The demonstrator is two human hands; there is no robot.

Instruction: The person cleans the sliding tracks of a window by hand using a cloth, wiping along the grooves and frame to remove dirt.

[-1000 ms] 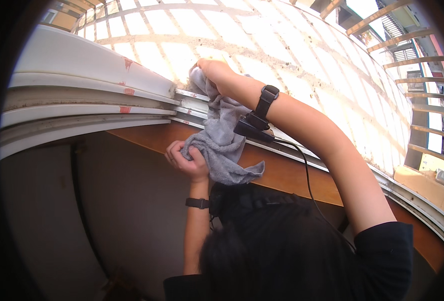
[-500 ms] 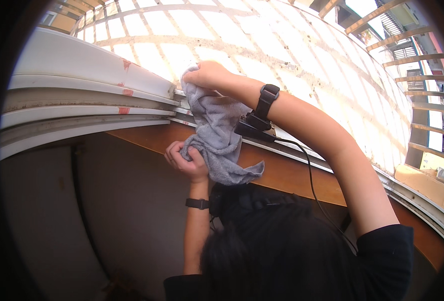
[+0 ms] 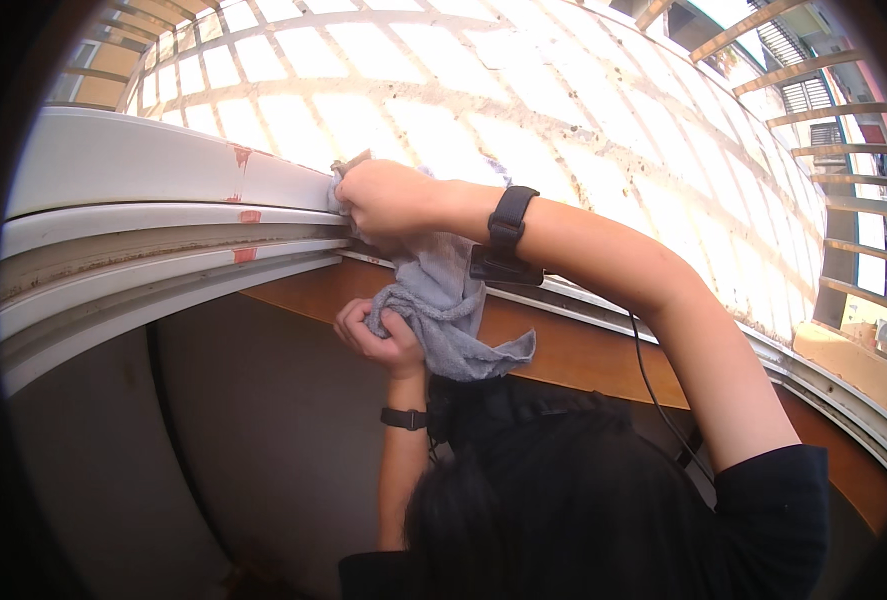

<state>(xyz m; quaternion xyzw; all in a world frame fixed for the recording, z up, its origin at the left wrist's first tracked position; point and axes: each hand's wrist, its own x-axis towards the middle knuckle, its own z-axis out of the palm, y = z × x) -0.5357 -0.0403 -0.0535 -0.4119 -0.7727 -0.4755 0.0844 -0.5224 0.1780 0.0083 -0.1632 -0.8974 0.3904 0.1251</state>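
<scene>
A grey cloth (image 3: 443,300) stretches between my two hands at the end of a white window frame (image 3: 193,160). My right hand (image 3: 383,200) is closed on its upper part, pressed against the frame's end beside the sliding tracks. Below, my left hand (image 3: 378,335) has its fingers wrapped round a bunched part of the same cloth. One loose corner of it hangs out to the right. My right forearm hides part of the sill behind it. A black strap with a dark box (image 3: 508,250) sits on my right wrist, and a black band (image 3: 403,418) on my left.
Reddish marks (image 3: 246,255) show on the white tracks. A brown wooden ledge (image 3: 583,360) runs under the window. Beyond it lies a bright surface striped with bar shadows, with metal bars (image 3: 828,115) at the right. A black cable (image 3: 653,410) trails from the right wrist.
My right hand has moved down and slightly left with the cloth, onto the frame's end. My left hand has shifted a little to the right and down, still holding the cloth.
</scene>
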